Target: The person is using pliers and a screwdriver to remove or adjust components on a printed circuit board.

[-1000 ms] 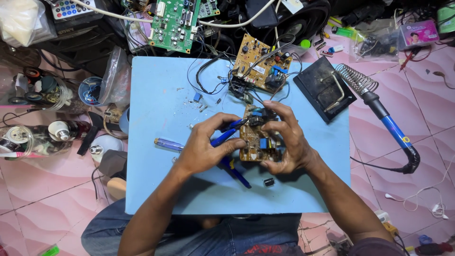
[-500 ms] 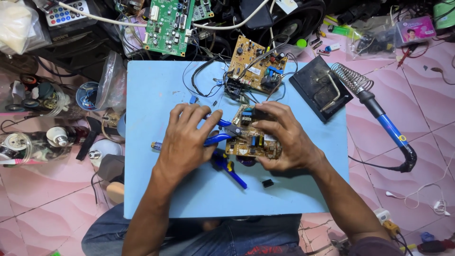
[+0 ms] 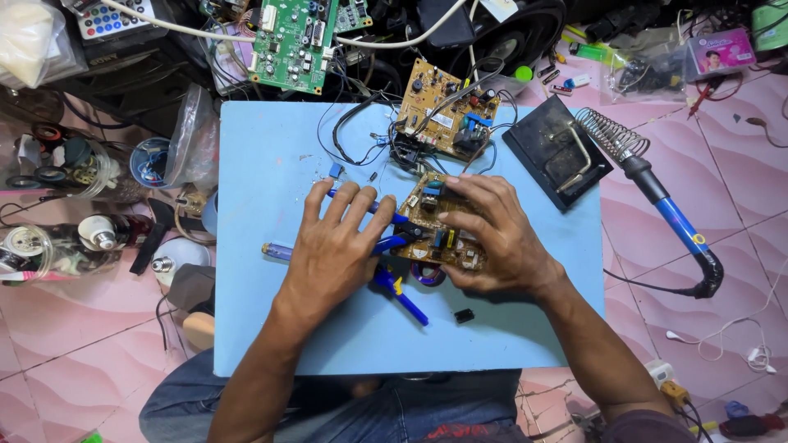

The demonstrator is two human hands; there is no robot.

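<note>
My right hand point(image 3: 497, 238) grips a small tan circuit board point(image 3: 435, 234) from the right and presses it against the blue mat point(image 3: 271, 336). My left hand point(image 3: 332, 250) lies just left of the board with its fingers spread over blue-handled pliers point(image 3: 392, 240). The pliers' dark jaws touch the board's left edge. A second blue-handled tool point(image 3: 404, 299) sticks out from under my left palm toward me. Beside my left hand lies a purple pen-shaped tool point(image 3: 275, 250).
A larger tan board point(image 3: 443, 115) with wires lies at the mat's far edge, a green board point(image 3: 291, 41) beyond it. A blue-handled soldering iron point(image 3: 657, 197) rests in its coil stand point(image 3: 550, 152) at right. A small black part point(image 3: 464, 315) lies near me. Jars and bulbs crowd the left floor.
My left hand has gone from a curled grip to spread fingers over the pliers. Both hands and the board have settled lower, flat against the mat.
</note>
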